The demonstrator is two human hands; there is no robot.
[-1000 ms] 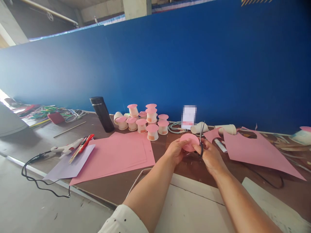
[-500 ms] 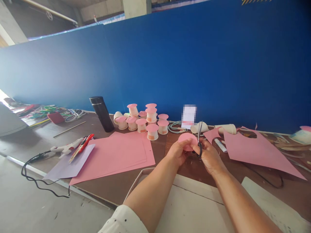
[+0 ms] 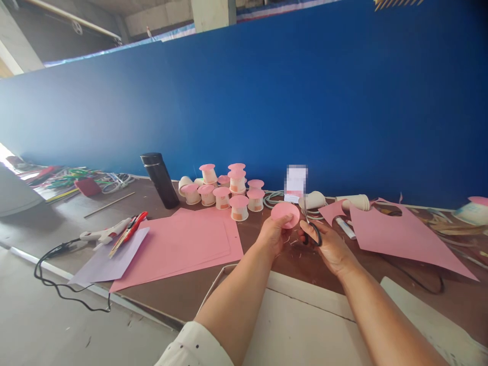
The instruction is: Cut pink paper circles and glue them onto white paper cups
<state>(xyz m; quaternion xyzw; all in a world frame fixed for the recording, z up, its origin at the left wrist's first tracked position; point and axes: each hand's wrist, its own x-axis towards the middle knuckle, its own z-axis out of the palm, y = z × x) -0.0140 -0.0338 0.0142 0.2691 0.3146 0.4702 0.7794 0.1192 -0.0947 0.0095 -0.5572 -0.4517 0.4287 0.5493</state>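
- Your left hand (image 3: 273,237): the fingers grip a pink paper disc (image 3: 282,209), the thumb on its upper face; the other fingers are largely hidden beneath it.
- Your right hand (image 3: 332,250): the fingers are curled about the black handles of the scissors (image 3: 316,235), whose blades point away from you, just right of the disc. How far the blades are parted cannot be told.
- Beyond your left fingers, to the left: white cups capped with pink discs (image 3: 239,209), some stacked, and farther left a black bottle (image 3: 161,182).
- Left of your left fingers: overlapping pink sheets (image 3: 190,244); past these, a lilac sheet (image 3: 118,262) with a red cutter (image 3: 133,227) and a white glue gun (image 3: 103,233) at its upper part.
- Just beyond your right fingers: a bare white cup (image 3: 314,200) on its side.
- Right of your right fingers: a white tube (image 3: 345,229) and a pink sheet with a curved cut-out (image 3: 404,241).
- Below both sets of fingers: the brown tabletop (image 3: 295,267).
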